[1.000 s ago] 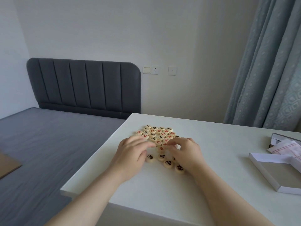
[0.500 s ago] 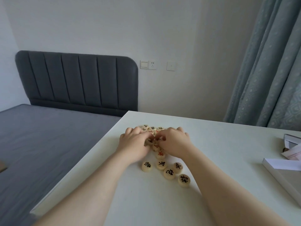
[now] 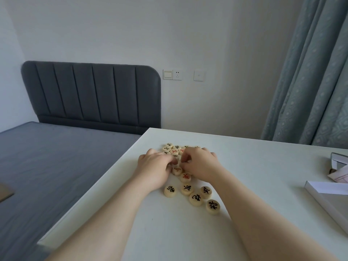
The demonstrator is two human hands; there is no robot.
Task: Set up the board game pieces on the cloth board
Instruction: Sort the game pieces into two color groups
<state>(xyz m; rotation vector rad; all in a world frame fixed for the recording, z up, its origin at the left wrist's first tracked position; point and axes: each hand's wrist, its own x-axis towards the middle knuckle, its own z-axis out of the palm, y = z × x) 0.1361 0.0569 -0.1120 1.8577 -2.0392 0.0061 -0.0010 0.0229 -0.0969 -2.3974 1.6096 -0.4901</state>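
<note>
Several round wooden game pieces [image 3: 174, 152] with red or black characters lie heaped on the white table [image 3: 254, 166]. My left hand [image 3: 154, 170] and my right hand [image 3: 201, 164] rest on the heap, fingertips nearly touching. The left fingers curl down onto the pieces, and their grip is hidden. My right thumb and forefinger pinch together at a piece in the heap. Nearer to me lie several black-marked pieces [image 3: 196, 199] and two red-marked pieces [image 3: 186, 177]. A folded cloth board [image 3: 339, 175] with red lines shows at the right edge.
An open white box [image 3: 327, 196] sits at the table's right, partly cut off. To the left, below the table's edge, is a grey bed [image 3: 56, 157] with a padded headboard [image 3: 90, 95]. A curtain [image 3: 310, 72] hangs at the back right.
Both hands moved farther up onto the heap, uncovering the black-marked pieces near me. The left fingers went from stretched to curled. The camera shifted slightly.
</note>
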